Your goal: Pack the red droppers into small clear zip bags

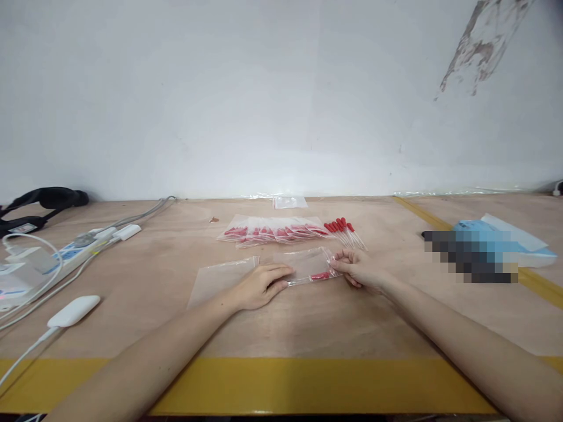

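Note:
A clear zip bag [303,264] lies on the table with a small red-tipped item [320,275] inside, near its right end. My right hand [354,268] pinches the bag's right edge between thumb and fingers. Over the bag's left end rests my left hand [261,284], its fingers stretched out and the thumb apart from them. Another clear bag [215,281], flat, lies to the left, partly under my left hand. Beyond both hands is an overlapping row of filled bags [272,230] with red contents. Several red-tipped sticks [345,231] lie loose at the row's right end.
A white power strip [83,246] with cables and a white charging case [74,310] are on the left, near a black strap [48,202]. At the right lie a blue packet [488,234] and a blurred dark object [466,255]. A white packet [290,202] sits by the wall.

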The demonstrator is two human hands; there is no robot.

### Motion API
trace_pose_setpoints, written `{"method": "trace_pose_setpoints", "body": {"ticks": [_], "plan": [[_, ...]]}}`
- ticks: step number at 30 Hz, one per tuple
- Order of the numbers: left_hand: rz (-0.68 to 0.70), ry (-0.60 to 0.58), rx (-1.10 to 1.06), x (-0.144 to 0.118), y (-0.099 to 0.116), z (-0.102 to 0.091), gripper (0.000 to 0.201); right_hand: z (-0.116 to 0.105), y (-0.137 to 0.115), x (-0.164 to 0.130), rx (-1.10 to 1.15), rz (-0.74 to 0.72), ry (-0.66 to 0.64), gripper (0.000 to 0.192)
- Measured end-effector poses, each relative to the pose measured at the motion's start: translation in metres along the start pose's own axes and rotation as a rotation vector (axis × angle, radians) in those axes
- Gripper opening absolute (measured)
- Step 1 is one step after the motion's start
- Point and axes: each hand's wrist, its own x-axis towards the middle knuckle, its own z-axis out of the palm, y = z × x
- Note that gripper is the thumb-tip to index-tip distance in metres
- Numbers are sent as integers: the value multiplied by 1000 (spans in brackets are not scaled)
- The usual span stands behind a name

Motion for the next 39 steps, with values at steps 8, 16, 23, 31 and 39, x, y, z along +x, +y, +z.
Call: {"method": "trace_pose_setpoints", "body": {"ticks": [8,16,23,31,39], "plan": [[10,-9,-24,-1,-1,1,30,-40,-4,35,-562,-163,451,29],[19,-10,-33,-1,-1,1,30,-63,-18,92,-770,2,651,30],[24,-20,-19,-3,-4,3,31,-59,-15,102,-593,69,713,18],[15,-16,-25,-2,-2,2,31,-64,-19,80,-237,-126,718,36],[25,1,-44,-2,-4,2,30,-34,3,27,372,-97,486,17]]}}
